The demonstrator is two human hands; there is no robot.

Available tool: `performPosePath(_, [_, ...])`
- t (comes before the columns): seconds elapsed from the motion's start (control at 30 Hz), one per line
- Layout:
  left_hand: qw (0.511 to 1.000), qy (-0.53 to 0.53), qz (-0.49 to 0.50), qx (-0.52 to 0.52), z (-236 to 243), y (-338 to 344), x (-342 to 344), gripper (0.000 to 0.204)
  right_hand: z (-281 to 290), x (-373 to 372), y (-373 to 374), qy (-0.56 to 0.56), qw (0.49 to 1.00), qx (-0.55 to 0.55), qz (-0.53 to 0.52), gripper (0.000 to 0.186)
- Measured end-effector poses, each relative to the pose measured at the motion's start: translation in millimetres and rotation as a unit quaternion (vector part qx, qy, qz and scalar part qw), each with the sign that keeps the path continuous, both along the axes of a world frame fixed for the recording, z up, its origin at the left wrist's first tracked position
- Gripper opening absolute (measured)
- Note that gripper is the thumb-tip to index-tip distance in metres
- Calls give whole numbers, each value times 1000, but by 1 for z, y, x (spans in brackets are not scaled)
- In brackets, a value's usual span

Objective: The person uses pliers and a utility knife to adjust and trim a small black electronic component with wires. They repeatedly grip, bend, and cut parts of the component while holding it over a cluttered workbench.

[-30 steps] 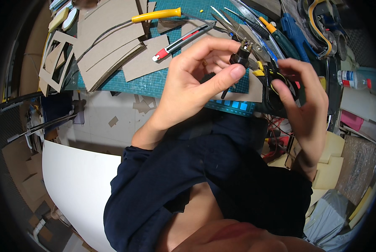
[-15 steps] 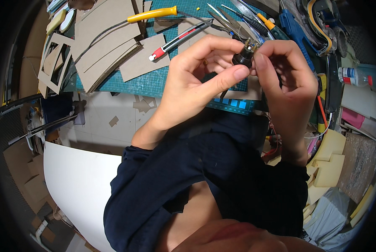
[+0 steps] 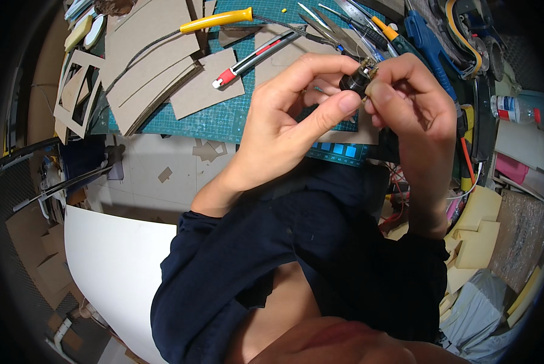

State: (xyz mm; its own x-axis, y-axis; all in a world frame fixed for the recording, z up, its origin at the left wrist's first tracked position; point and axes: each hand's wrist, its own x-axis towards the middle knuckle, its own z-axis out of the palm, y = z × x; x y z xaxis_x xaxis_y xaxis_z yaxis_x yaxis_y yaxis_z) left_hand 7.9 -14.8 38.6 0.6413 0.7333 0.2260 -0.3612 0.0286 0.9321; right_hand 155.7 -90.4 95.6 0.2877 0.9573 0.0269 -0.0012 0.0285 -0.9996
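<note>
In my left hand a small black round connector is held upright between thumb and forefinger, with metal contacts showing on its top end. My right hand is beside it, thumb and forefinger closed at the connector's top edge, partly hiding what they pinch. Behind both hands lie scissors and tools, a braided cable with a yellow handle and a red-and-grey utility knife on the green cutting mat.
Stacked grey cardboard and cardboard frames cover the mat's left part. At right are a blue glue gun, a plastic bottle and cream foam sheets. A large white sheet curves at lower left.
My right hand came inward from the yellow-and-black tool at the right to pinch at the connector, which my left hand keeps holding and has shifted slightly to the right.
</note>
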Motion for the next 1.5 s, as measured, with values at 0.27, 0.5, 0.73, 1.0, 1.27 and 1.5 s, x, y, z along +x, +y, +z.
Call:
performPosePath(0.27, [1000, -25, -1, -2, -4, -1, 2, 29, 4, 0, 0, -79, 996, 33, 5, 5])
performPosePath(0.5, [1000, 13, 0, -3, -4, -1, 2, 29, -3, 8, -1, -191, 979, 70, 16, 5])
performPosePath(0.73, [1000, 26, 7, 5, 0, -2, 4, 27, -5, 4, -1, -250, 966, 62, -11, 6])
performPosePath(1.0, [999, 38, 12, 23, -5, 1, 6, 25, -5, 4, -2, -265, 963, 45, -4, 4])
performPosePath(1.27, [999, 26, 16, -21, -9, 0, 13, 22, -10, -2, -5, -271, 961, 46, -40, 5])
performPosePath(1.5, [999, 9, 19, -30, -10, -2, 15, 22, -20, -4, -7, -297, 951, 67, -58, 7])
